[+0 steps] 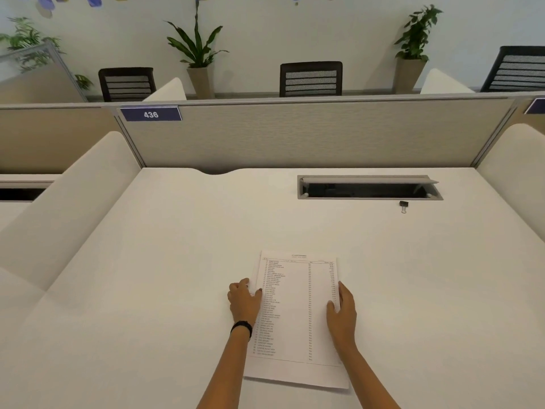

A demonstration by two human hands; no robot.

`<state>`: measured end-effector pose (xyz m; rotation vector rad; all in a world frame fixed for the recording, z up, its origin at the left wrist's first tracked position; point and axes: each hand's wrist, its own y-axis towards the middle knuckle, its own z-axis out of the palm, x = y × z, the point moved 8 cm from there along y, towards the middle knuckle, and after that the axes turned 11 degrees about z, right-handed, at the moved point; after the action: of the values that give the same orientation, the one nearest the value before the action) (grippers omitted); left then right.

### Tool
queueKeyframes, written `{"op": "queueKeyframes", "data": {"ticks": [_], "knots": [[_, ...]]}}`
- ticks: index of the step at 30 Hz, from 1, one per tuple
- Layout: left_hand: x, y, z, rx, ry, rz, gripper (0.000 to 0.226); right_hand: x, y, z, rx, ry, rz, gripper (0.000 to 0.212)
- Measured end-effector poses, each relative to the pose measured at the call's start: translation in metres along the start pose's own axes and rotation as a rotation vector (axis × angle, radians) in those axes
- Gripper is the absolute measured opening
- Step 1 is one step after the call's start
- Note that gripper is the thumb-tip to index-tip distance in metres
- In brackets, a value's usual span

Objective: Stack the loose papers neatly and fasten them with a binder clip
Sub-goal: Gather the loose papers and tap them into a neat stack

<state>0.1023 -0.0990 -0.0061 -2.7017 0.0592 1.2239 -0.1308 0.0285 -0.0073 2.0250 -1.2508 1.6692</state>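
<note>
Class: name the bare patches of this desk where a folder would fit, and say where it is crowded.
Widest: the desk left of the papers, up to the left divider. Also free: between the papers and the cable tray, and right of the papers, nearer than the binder clip. Crowded: the papers' sides, where the left hand and right hand sit.

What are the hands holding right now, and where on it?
The paper stack: left hand pinches its left edge, right hand presses its right edge.
</note>
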Motion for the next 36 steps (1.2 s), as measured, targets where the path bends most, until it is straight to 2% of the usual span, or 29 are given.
{"op": "queueKeyframes", "data": {"ticks": [10, 13, 15, 18, 26, 33, 36], "knots": [[-0.005, -0.005, 0.013, 0.076, -0.258, -0.013, 0.033, 0.001, -0.003, 0.004, -0.011, -0.010, -0.003, 0.053], [-0.009, -0.008, 0.013, 0.089, -0.257, 0.019, 0.034, 0.001, -0.004, 0.003, -0.009, 0.005, -0.004, 0.052], [-0.011, -0.006, 0.014, 0.085, -0.288, 0.052, 0.026, 0.002, -0.002, 0.002, -0.009, 0.021, 0.006, 0.051], [-0.026, -0.009, 0.010, 0.081, -0.382, 0.137, 0.014, 0.001, 0.000, -0.003, -0.001, 0.094, 0.049, 0.053], [-0.064, -0.013, -0.012, 0.042, -0.637, 0.233, 0.009, 0.002, 0.015, -0.018, 0.125, 0.271, 0.220, 0.044], [-0.109, -0.008, -0.035, -0.047, -0.657, 0.362, 0.013, 0.063, 0.015, -0.035, 0.148, 0.345, 0.057, 0.024], [-0.126, -0.005, -0.046, -0.112, -0.657, 0.401, 0.017, 0.093, 0.007, -0.045, 0.140, 0.414, -0.062, 0.024]]}}
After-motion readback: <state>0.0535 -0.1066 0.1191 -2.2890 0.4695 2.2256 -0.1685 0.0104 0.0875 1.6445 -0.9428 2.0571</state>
